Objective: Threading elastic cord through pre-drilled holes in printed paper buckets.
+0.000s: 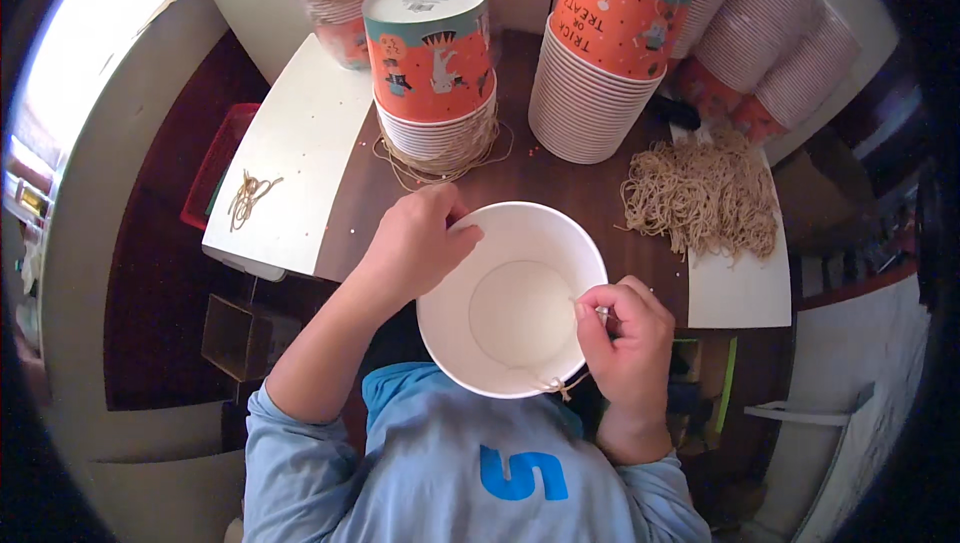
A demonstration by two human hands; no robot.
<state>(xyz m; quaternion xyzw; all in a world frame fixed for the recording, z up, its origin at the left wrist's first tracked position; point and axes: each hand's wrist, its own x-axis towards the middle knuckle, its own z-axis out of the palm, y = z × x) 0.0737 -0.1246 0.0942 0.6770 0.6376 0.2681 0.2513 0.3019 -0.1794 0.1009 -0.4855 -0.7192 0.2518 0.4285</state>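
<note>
Left hand [415,243] grips white paper bucket [510,303] rim to steady it while right hand [625,338] pinches twine [558,383] at its near rim.

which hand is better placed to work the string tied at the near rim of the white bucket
Right, probably. The right hand already pinches the string close to its knot on the white bucket; the left hand grips the far rim, steadying it.

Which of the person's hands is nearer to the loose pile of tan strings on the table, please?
Right. The right hand pinches at the white paper bucket's rim just below the string pile; the left hand grips the opposite rim, farther away.
</note>
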